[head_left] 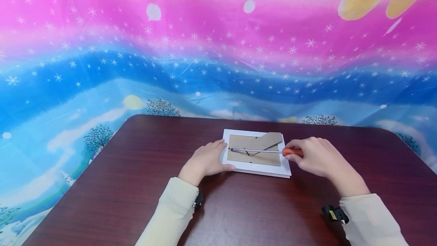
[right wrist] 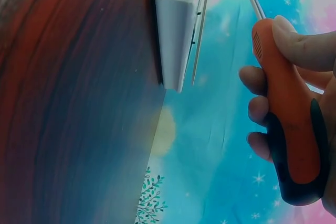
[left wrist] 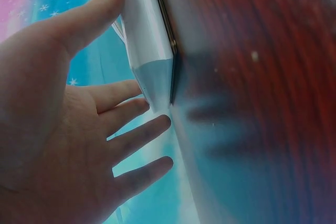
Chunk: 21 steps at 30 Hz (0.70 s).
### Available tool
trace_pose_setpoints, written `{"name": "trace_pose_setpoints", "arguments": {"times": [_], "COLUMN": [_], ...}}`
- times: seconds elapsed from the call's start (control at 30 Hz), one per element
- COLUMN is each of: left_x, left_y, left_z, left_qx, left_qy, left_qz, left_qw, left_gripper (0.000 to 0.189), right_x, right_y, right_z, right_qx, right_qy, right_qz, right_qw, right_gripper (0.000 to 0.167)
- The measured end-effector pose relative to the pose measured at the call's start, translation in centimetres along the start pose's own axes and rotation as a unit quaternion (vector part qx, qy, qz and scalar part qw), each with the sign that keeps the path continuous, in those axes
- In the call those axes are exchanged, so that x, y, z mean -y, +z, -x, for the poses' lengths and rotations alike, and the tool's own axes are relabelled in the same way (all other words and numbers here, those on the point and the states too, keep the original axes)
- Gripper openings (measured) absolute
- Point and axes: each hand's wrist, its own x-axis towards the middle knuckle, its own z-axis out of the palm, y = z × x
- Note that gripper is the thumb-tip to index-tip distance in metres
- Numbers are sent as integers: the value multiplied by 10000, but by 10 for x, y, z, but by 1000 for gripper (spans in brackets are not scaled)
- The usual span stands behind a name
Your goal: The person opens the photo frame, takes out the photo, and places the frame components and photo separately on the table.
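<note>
A white picture frame [head_left: 264,169] lies face down, its brown backing board [head_left: 240,157] and fold-out stand [head_left: 271,139] facing up. Small dark tabs sit along the board's edges. My left hand [head_left: 206,159] is at the frame's left end, thumb against the front side and fingers by the left edge; the left wrist view shows these fingers straight and spread. My right hand [head_left: 315,156] grips a screwdriver by its orange and black handle [right wrist: 291,114]. The shaft [head_left: 256,150] crosses above the backing board, its tip close to the tab at the left edge.
The frame is on a dark red-brown wooden table [head_left: 246,215] with rounded far corners. Behind the table hangs a pink and blue cloth [head_left: 205,56] with snowflakes and trees. Each wrist bears a small black device [head_left: 336,214].
</note>
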Motion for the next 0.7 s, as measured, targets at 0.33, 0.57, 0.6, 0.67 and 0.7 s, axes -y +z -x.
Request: {"name": "trace_pose_setpoints", "arguments": {"times": [0.33, 0.57, 0.6, 0.67, 0.7], "left_x": [0, 0, 0, 0, 0], "left_y": [0, 0, 0, 1, 1], "left_z": [0, 0, 0, 0, 0], "left_qx": [-15, -38, -43, -67, -77], "left_qy": [7, 18, 22, 28, 28], "left_qz": [37, 58, 52, 55, 64], "left_qw": [10000, 10000, 10000, 10000, 9999], "left_gripper": [87, 87, 87, 86, 86], "right_x": [4, 5, 5, 6, 6], "right_y": [4, 6, 6, 6, 6], "right_z": [-2, -3, -3, -3, -3], "right_qx": [-1, -51, -59, -76, -83], "right_qy": [-43, -41, -40, -50, -53], "right_qz": [30, 108, 124, 163, 172], "right_qw": [10000, 9999, 9999, 9998, 9998], "right_gripper": [15, 15, 15, 15, 15]}}
